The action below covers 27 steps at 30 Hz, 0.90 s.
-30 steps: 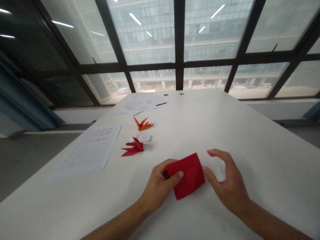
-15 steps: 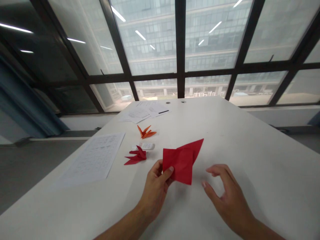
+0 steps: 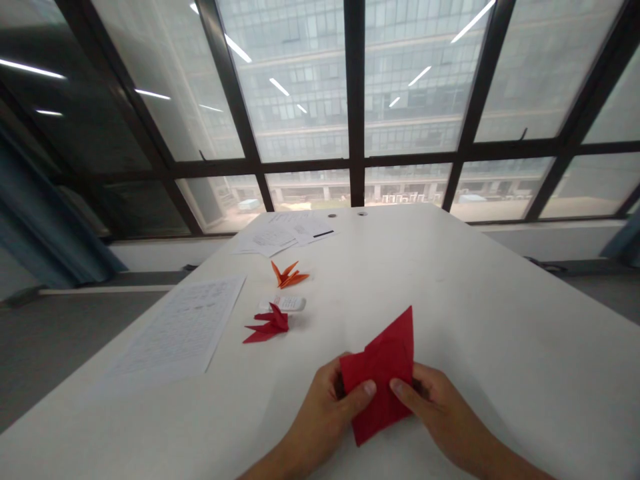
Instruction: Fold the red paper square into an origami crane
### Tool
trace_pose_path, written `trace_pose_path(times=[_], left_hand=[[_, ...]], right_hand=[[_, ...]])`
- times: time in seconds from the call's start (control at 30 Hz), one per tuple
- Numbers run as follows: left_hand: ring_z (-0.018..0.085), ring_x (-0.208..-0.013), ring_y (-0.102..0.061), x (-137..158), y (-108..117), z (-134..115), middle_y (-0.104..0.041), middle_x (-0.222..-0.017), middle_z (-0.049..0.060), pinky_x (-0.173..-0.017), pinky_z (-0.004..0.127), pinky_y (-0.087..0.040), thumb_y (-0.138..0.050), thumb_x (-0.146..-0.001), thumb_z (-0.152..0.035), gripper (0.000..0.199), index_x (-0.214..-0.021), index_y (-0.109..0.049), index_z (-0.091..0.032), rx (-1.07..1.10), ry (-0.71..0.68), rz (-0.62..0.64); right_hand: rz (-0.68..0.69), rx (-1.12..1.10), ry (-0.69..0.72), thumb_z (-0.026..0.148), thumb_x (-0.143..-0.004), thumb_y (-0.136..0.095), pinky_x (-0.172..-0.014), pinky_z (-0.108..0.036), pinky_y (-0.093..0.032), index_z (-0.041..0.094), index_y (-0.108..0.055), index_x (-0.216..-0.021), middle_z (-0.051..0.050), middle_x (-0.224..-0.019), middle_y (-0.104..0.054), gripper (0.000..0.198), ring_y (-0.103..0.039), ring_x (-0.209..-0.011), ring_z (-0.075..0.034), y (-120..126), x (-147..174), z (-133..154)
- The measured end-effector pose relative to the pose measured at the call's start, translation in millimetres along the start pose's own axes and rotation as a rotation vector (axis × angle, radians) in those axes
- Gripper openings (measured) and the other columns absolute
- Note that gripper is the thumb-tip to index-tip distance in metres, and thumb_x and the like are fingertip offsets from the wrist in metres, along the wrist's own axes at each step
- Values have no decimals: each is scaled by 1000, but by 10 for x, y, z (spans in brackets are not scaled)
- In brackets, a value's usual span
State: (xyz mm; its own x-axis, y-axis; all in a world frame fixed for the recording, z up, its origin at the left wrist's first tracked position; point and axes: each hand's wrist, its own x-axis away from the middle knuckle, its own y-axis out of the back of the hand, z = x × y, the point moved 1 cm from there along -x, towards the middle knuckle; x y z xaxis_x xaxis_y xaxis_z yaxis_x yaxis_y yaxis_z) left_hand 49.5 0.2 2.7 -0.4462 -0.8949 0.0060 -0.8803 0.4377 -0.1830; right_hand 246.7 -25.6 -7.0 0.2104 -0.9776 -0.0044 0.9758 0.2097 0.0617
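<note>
Two sides of the red paper (image 3: 383, 373) are now gripped: left hand (image 3: 323, 407) at its 8 o'clock, right hand (image 3: 443, 403) at its 4 o'clock. Half a second ago the right hand was apart from it, curved around air; the left already had hold. Both hands are now drawn into a pinch, thumbs (image 3: 361, 396) flat on the near face, tips apart with a narrow strip of paper between. Fingers go behind; exact placing cannot be seen. Judgement: steadier support than one hand gave. Paper appears raised over the near part of the bench (image 3: 500, 313), a pointed flap (image 3: 401, 333) up at 1 o'clock.

Around, taken from the paper: red figure (image 3: 276, 323) at 10 o'clock, white item (image 3: 295, 304) just behind it, lettering too small to read. Orange figure (image 3: 290, 277) farther off, between 10 and 11. Sheet (image 3: 185, 327) between 9 and 10; papers (image 3: 273, 237) at 11, toward the far end. Window (image 3: 300, 133) beyond.

Obstruction: all of these lie well apart from the hands. Thumbs cover part of the near face; layers behind not checkable.
</note>
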Motion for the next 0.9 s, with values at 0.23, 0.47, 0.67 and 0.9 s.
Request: trace_pose_path(times=[0.23, 0.47, 0.67, 0.9], left_hand=[[19, -81, -68, -77, -1, 53, -74, -89, 7, -76, 30, -53, -82, -83, -42, 37, -97, -67, -11, 39, 67, -57], [21, -96, -69, -76, 155, 41, -63, -137, 12, -82, 37, -57, -71, -81, -16, 71, -144, -42, -26, -471, 6, -54], [27, -128, -54, -35, 118, -106, -66, -136, 3, -113, 46, -40, -70, -88, -18, 39, -124, -65, -31, -1167, -393, 285], [26, -123, -56, 10, 89, -159, -68, -134, 2, -109, 43, -38, -65, -95, -33, 32, -127, -65, -28, -1276, -349, 374]], right_hand=[[-57, -95, -24, 58, -91, -68, -75, -34, -54, 17, -70, -95, -6, -91, -75, 41, -70, -83, -23, 41, -77, -71], [-54, 26, -97, 43, -92, -65, -67, -34, -54, 21, -53, -134, -5, -90, -78, 49, -73, -76, -23, 121, -80, -27], [-25, 483, -33, 25, -87, -64, -66, -32, -48, 22, -71, -118, 0, -79, -75, 32, -67, -71, -21, 217, -80, 36], [-138, 548, 55, 35, -98, -53, -79, -37, -54, 22, -67, -117, -5, -99, -75, 27, -70, -82, -22, 285, -69, -22]])
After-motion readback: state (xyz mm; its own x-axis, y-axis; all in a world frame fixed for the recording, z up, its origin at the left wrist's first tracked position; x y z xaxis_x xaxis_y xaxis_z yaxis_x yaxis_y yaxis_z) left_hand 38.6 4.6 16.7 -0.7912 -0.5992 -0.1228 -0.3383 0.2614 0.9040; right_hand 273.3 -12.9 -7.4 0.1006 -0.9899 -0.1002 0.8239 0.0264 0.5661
